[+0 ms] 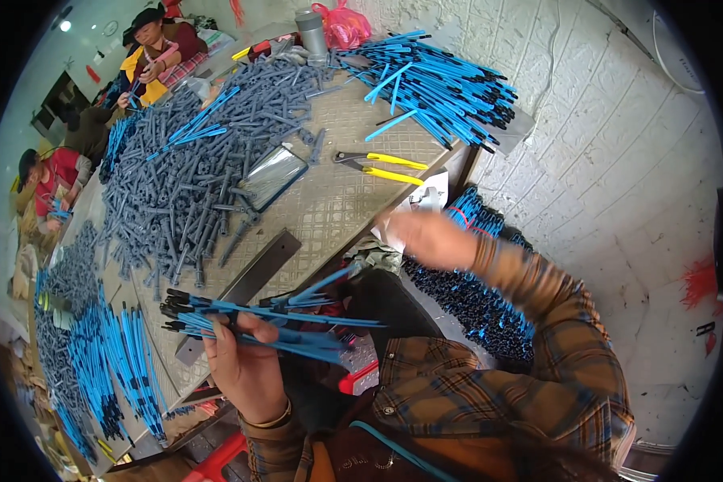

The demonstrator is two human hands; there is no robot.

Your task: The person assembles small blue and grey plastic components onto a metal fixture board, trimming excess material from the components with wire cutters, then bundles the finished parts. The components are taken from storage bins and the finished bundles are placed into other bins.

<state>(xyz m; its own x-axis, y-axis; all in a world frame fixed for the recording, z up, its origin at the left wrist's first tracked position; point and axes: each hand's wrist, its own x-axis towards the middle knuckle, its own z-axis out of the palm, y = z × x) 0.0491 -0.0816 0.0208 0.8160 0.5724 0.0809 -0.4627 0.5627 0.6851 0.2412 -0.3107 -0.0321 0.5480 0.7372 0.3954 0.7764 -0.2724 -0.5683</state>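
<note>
Beside the near edge of the table, my left hand (pixel 247 373) is closed around a bundle of thin blue rods (pixel 321 341) with black ends. The black ends stick out to the left, and the blue lengths fan out to the right, partly blurred. My right hand (pixel 435 239) is at the table's right edge, away from the bundle. Motion smears its fingers, so I cannot make out whether it holds anything. Next to it is a white paper (pixel 434 189); farther up lie yellow-handled pliers (pixel 386 165).
A big heap of grey plastic plugs (pixel 177 193) covers the table (pixel 329 209), beside a plastic-wrapped, dark-edged flat item (pixel 275 177). Blue rods are piled at the far right (pixel 450 92), at the left (pixel 120 361) and below the edge (pixel 474 297). Other people (pixel 165 48) sit across the table.
</note>
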